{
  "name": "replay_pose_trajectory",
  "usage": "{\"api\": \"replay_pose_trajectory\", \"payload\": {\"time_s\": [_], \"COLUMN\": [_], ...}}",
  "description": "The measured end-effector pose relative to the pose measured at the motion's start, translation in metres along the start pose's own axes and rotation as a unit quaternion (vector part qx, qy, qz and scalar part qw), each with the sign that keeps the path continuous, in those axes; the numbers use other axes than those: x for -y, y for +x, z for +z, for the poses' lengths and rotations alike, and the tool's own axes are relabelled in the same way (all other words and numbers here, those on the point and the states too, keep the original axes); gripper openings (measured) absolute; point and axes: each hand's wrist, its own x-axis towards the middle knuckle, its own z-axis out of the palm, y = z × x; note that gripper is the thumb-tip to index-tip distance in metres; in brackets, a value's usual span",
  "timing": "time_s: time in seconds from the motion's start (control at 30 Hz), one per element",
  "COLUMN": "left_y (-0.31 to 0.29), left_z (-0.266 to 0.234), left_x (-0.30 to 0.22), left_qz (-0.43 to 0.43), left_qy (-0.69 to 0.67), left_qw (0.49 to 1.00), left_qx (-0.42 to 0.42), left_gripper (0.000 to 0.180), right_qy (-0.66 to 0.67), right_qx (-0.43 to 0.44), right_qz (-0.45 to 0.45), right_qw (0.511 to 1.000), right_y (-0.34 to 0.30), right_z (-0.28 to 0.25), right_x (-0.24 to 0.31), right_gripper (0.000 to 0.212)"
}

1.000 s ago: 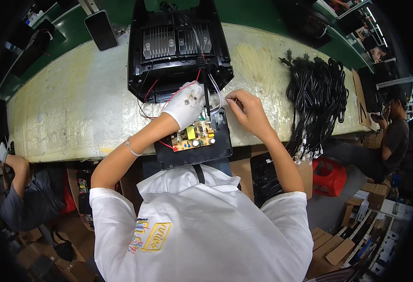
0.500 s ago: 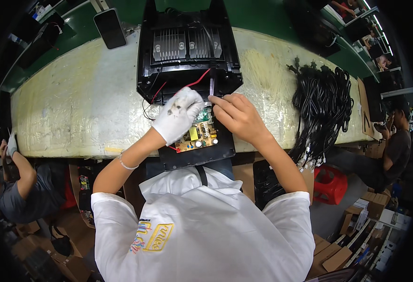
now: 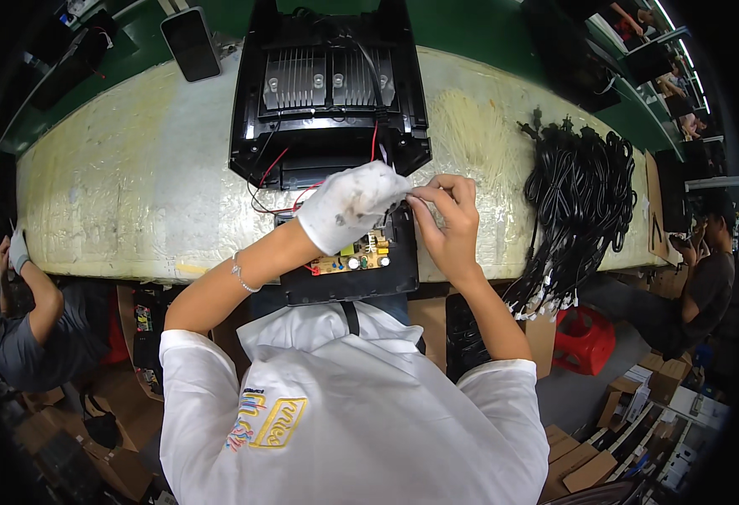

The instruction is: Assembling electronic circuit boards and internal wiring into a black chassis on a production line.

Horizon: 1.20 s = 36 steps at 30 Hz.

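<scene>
A black housing [image 3: 327,126] with two finned metal heat sinks [image 3: 294,82] stands open on the table in front of me. Red and black wires [image 3: 375,143] run from it down to my left hand [image 3: 354,209], which wears a stained white glove and is closed around them. My bare right hand [image 3: 451,220] is pinched at the glove's fingertips; what lies between its thumb and finger is too small to make out. Below the glove, a circuit board [image 3: 361,259] with yellow parts and capacitors sits on a black panel [image 3: 336,289] at the table's near edge, partly covered by the glove.
A heap of black power cables [image 3: 580,194] hangs over the table's near edge at right. Pale thin strips [image 3: 470,126] lie beside the housing. A phone [image 3: 190,46] stands at the back left. Co-workers sit at both sides; a red stool [image 3: 584,337] is at lower right.
My left hand has moved right and slightly up along the wires. The right hand has shifted right, its fingers now bent into a pinch against the glove. The housing appears slightly further left.
</scene>
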Motion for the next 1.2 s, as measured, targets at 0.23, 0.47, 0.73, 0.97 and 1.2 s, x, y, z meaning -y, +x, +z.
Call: {"api": "replay_pose_trajectory", "payload": {"time_s": [0.23,0.47,0.73,0.97,1.2], "left_y": [0.005,0.000,-0.006,-0.003,0.002], "left_z": [0.005,-0.003,-0.006,-0.001,0.002], "left_x": [-0.001,-0.011,-0.019,-0.017,-0.012], "left_qz": [0.020,0.076,0.024,0.048,0.079], "left_qy": [0.061,0.204,0.242,0.230,0.174], "left_qw": [0.997,0.974,0.967,0.970,0.981], "left_qx": [-0.037,0.060,0.078,0.061,0.036], "left_gripper": [0.034,0.038,0.049,0.045,0.035], "right_qy": [0.013,0.010,0.021,0.028,0.036], "right_qx": [0.001,0.002,0.003,0.009,0.042], "right_qz": [-0.021,-0.008,-0.010,-0.010,-0.037], "right_qw": [1.000,1.000,1.000,1.000,0.998], "right_y": [0.000,-0.001,-0.002,-0.001,0.005], "right_z": [0.000,-0.004,-0.003,-0.004,-0.011], "right_x": [-0.010,-0.013,-0.016,-0.015,-0.014], "right_gripper": [0.014,0.014,0.013,0.015,0.012]}}
